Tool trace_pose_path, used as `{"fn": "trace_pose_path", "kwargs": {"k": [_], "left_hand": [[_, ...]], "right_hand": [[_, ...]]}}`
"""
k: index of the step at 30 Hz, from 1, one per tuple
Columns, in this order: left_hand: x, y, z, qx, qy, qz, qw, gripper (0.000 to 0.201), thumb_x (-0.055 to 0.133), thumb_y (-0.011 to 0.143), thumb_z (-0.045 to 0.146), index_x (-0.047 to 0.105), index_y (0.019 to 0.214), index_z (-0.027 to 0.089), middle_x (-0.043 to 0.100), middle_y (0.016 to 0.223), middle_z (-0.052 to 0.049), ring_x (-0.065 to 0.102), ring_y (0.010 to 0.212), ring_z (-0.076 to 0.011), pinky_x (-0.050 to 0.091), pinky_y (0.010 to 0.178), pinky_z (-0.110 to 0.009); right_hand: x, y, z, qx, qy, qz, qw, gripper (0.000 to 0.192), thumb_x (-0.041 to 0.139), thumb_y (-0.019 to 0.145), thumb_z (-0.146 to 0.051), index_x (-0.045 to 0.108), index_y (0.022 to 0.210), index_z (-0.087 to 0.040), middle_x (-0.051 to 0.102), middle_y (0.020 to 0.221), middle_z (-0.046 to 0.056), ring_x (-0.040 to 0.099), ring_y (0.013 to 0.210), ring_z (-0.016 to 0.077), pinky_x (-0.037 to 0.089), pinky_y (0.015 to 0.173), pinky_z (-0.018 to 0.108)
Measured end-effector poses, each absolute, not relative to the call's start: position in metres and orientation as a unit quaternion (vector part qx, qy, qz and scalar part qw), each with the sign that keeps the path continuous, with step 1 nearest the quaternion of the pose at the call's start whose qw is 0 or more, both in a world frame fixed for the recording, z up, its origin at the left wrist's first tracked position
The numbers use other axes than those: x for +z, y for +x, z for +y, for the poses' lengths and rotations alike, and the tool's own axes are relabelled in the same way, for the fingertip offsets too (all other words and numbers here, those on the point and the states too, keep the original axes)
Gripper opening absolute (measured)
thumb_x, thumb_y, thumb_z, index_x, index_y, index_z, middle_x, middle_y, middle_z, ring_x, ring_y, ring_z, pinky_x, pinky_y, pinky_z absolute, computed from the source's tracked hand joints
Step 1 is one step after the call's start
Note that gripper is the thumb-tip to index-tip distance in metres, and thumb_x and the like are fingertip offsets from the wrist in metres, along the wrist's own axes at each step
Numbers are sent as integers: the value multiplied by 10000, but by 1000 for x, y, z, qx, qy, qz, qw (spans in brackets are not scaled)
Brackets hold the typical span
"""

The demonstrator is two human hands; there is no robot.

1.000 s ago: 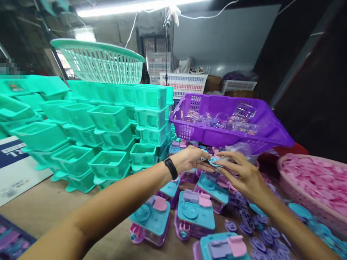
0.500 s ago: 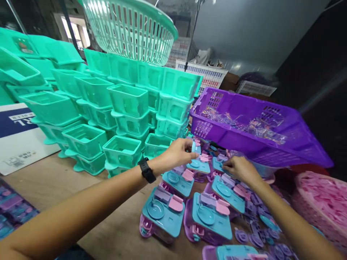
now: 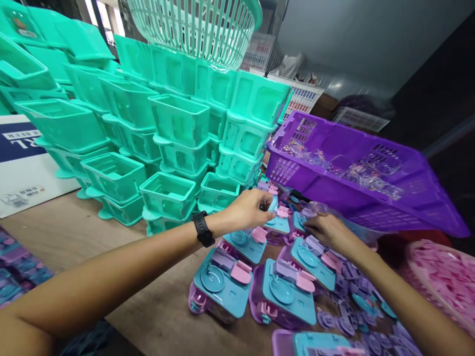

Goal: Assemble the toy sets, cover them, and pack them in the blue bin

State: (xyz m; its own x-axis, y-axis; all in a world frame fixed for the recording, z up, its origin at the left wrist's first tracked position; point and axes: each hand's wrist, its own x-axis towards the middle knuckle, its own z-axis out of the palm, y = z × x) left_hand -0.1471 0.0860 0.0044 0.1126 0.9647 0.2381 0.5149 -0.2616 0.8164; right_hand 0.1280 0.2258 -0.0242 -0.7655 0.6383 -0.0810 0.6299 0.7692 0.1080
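Turquoise plastic tubs (image 3: 166,123) form the largest mass in front of you: open-topped, nested and stacked in tilted rows along the far left of the wooden table (image 3: 156,306). A green slatted basket (image 3: 200,27) sits on top of the stack. To the right, a purple crate (image 3: 356,183) stands raised above the table; it holds clear, glossy plastic pieces (image 3: 334,165), and its near wall overhangs the spot where your hands work. At the far right edge, a pink round basket (image 3: 445,277) holds pink parts. A white printed board (image 3: 22,163) lies at the left, beside the tubs.

Your left arm reaches forward across the table, a black wristband (image 3: 203,229) on the wrist. Your left hand (image 3: 248,210) is closed in a pinch on a small blue piece (image 3: 273,203), held just above the rearmost toy units. Your right hand (image 3: 328,230) lies palm down with fingers curled, touching a blue-topped unit under the crate's edge; whether it grips anything cannot be told.

Toy units (image 3: 256,277) with blue tops, pink flaps and purple bodies sit in rows between your forearms, close together. Loose purple parts (image 3: 345,306) lie scattered on the table to their right, beneath your right forearm.
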Motion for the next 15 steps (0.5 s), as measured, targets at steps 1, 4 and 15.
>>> {"fn": "trace_pose_path", "kwargs": {"k": [1,4,15], "left_hand": [[3,-147,87,399,689,533,287,402,704,788,116,371,578,196,311,556,95,315,584,-92,209,571,-280],[-1,-147,88,413,682,526,296,358,689,793,125,402,588,189,322,569,93,311,590,-90,200,575,-276],[-2,-149,82,387,680,545,301,277,702,823,160,509,624,165,396,549,89,383,566,-82,198,577,-271]], "right_hand": [[-25,129,228,35,334,940,57,240,552,885,-154,732,738,-213,716,754,87,637,758,207,423,726,290],[-27,132,233,27,324,944,58,232,551,850,-123,740,756,-220,715,735,70,631,718,200,429,708,285],[-33,140,235,25,288,956,61,233,555,810,-85,741,881,-205,726,879,123,651,854,250,455,816,330]]}}
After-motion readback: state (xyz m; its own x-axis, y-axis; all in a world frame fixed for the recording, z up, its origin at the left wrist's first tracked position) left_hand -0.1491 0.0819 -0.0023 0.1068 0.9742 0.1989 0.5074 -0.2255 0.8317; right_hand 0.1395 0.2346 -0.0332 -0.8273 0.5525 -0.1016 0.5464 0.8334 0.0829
